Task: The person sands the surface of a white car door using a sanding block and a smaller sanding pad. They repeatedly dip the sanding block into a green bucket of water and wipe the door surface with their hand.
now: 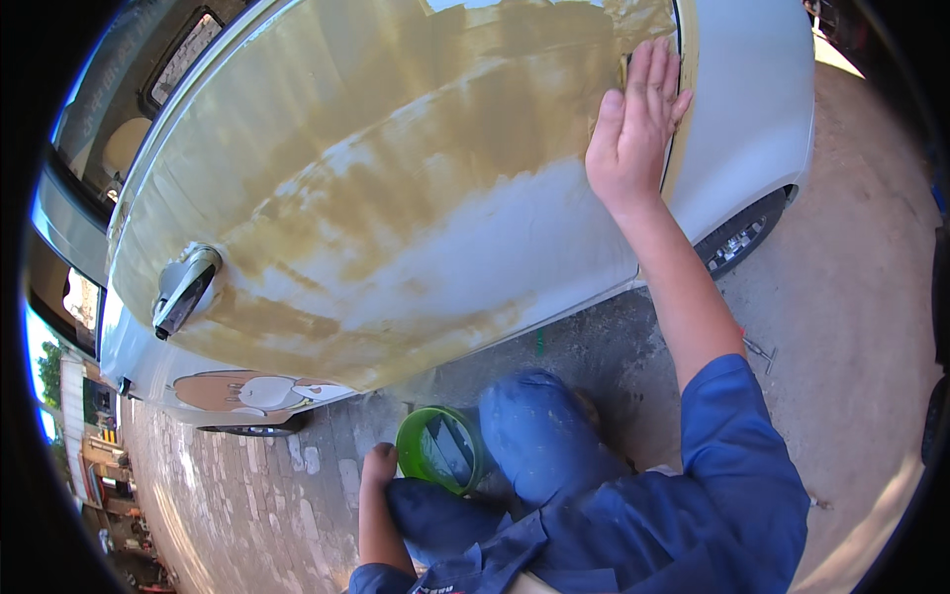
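My right hand (638, 129) lies against the car door (426, 238) near its right-hand seam, fingers stretched out and close together. Beneath those fingers is a small yellow-and-dark pad (624, 69), pressed to the panel; only its left edge shows. Tan filler covers much of the door in smeared patches, with white showing through in a band. Down by my knee, my left hand (379, 463) is beside a green bucket (408, 436), apart from the door. Its fingers are foreshortened and mostly hidden.
A grey door handle (185, 287) juts from the door at left. A cartoon decal (242, 392) is on the lower bodywork. One car wheel (742, 236) stands at right. Some metal tool (760, 348) lies on the floor beside my right arm. Dark flat pieces (450, 445) sit inside the bucket.
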The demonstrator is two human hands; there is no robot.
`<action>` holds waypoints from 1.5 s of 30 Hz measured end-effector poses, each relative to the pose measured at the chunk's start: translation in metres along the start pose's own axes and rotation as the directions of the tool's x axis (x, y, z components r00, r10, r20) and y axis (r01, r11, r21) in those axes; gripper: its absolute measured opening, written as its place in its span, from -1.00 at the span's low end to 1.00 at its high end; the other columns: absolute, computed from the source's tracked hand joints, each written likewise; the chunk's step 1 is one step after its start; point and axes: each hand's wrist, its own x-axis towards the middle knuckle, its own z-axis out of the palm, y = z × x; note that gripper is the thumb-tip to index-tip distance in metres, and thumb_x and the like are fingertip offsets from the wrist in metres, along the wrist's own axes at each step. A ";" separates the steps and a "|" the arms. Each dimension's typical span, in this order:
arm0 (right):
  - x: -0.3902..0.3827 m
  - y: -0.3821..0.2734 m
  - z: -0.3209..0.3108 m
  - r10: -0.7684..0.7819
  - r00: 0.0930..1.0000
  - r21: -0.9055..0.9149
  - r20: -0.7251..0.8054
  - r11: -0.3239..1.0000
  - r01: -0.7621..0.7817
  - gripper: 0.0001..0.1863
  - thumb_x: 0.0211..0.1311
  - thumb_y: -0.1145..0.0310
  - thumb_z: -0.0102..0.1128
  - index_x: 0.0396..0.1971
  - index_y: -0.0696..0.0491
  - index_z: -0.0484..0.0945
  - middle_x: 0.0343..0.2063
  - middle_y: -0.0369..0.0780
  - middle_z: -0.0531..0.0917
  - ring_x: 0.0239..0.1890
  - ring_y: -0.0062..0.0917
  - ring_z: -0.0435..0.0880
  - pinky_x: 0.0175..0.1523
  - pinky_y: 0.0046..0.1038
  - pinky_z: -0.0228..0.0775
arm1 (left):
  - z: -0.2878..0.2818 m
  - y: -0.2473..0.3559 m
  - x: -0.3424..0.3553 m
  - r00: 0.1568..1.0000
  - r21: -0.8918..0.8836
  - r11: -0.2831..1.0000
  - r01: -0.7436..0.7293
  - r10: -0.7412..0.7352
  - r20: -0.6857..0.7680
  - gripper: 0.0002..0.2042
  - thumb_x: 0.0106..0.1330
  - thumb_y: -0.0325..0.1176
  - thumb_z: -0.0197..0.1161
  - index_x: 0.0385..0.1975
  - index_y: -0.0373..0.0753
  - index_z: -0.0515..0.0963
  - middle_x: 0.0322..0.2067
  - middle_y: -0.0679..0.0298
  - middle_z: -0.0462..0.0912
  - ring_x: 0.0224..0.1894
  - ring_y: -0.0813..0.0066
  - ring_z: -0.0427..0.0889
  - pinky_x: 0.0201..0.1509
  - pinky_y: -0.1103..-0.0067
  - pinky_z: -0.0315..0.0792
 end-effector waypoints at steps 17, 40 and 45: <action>-0.051 0.000 0.008 -0.195 0.975 0.065 0.107 0.980 0.189 -0.30 0.44 0.21 0.05 0.55 -0.08 0.18 0.56 -0.22 0.16 0.62 -0.18 -0.04 0.60 0.08 -0.54 | -0.005 0.006 -0.011 0.995 0.002 0.995 -0.099 0.099 -0.014 -0.63 0.33 -0.15 0.12 -0.13 -0.31 0.70 -0.16 -0.19 0.71 0.00 -0.19 0.68 0.14 0.16 0.53; -0.034 0.035 0.025 -0.181 0.981 0.034 0.067 0.983 0.179 -0.32 0.53 0.19 -0.08 0.53 0.17 0.10 0.54 0.03 0.12 0.60 0.06 -0.09 0.58 0.11 -0.49 | -0.001 0.014 0.001 1.000 0.044 0.999 0.003 -0.003 0.009 -0.61 0.33 -0.15 0.15 -0.06 -0.34 0.70 -0.15 -0.18 0.72 0.00 -0.12 0.71 0.13 0.19 0.55; -0.051 0.036 0.013 -0.256 0.966 0.010 0.041 0.967 0.256 -0.38 0.50 0.18 -0.02 0.48 0.10 0.27 0.53 -0.04 0.19 0.61 -0.05 -0.05 0.59 0.07 -0.45 | -0.003 0.018 -0.002 0.999 -0.018 1.000 0.017 -0.018 -0.041 -0.60 0.33 -0.16 0.17 -0.05 -0.34 0.69 -0.20 -0.17 0.74 -0.06 -0.10 0.73 0.07 0.22 0.58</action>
